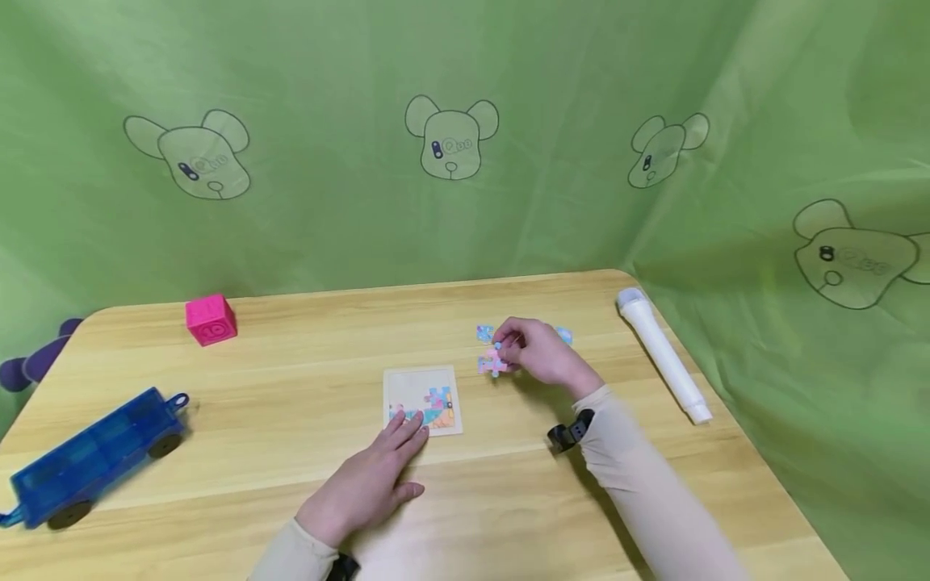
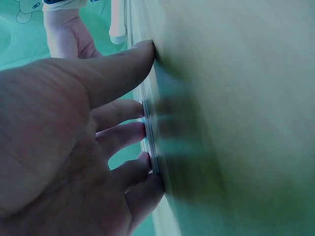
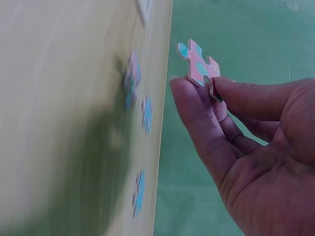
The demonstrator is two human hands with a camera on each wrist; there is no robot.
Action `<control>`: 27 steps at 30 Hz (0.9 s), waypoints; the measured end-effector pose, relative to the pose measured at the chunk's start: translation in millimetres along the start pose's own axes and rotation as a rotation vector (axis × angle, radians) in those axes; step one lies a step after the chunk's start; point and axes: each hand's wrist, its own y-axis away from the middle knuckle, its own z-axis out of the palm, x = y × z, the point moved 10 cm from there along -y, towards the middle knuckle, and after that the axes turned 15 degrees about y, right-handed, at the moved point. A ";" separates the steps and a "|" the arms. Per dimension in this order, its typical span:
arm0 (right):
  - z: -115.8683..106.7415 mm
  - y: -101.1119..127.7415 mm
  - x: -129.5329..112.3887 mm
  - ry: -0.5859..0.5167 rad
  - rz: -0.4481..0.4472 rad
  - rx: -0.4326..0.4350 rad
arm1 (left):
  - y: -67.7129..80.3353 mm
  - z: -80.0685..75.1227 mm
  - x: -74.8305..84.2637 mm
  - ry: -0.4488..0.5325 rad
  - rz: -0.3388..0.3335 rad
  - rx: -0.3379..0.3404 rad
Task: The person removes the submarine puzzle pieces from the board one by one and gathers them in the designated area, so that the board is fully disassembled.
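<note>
Between thumb and fingertips, my right hand (image 1: 541, 353) pinches a pink puzzle piece (image 3: 201, 63) with turquoise spots, held above the table in the right wrist view. Loose puzzle pieces lie close by: a blue one (image 1: 484, 332) behind, another blue one (image 1: 564, 334) to the right, and a pink-and-blue one (image 3: 132, 76) lower down. My left hand (image 1: 374, 476) rests with extended fingers on the near left part of a square puzzle tray (image 1: 407, 378). Joined pieces (image 1: 440, 408) fill the tray's lower right part; the fingers partly cover that picture.
A white microphone (image 1: 664, 355) lies along the table's right side. At the left are a pink cube (image 1: 211, 319) and a blue toy wagon (image 1: 98, 457). Green curtains (image 1: 327, 226) hang behind and to the right of the wooden table (image 1: 291, 403).
</note>
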 end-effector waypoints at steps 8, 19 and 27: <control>-13.2 9.4 43.4 0.035 0.145 0.014 | 0.1 -1.3 2.1 0.009 0.012 -0.001; -8.4 8.8 70.5 -0.036 0.261 -0.016 | 0.8 -1.2 1.9 0.009 -0.002 0.000; -8.4 8.1 77.3 0.029 0.283 -0.021 | 0.2 -0.9 2.4 0.007 0.003 0.006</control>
